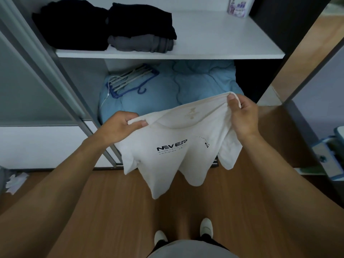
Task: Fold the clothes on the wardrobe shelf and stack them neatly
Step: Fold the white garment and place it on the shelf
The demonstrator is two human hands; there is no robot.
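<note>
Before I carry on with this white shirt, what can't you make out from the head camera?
Head view only:
The white T-shirt: small print under NEVER too small to read.
The black pile on the shelf: too dark to count garments.
The container at the shelf's back: top cut off by the frame edge, label blurred.
The blue quilt: front hidden behind the shirt.

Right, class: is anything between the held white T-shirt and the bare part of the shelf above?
Nothing visible. The left hand and right hand hold the T-shirt in open air before the shelf, whose bare stretch lies between folded dark clothes and a tub at the back.
</note>
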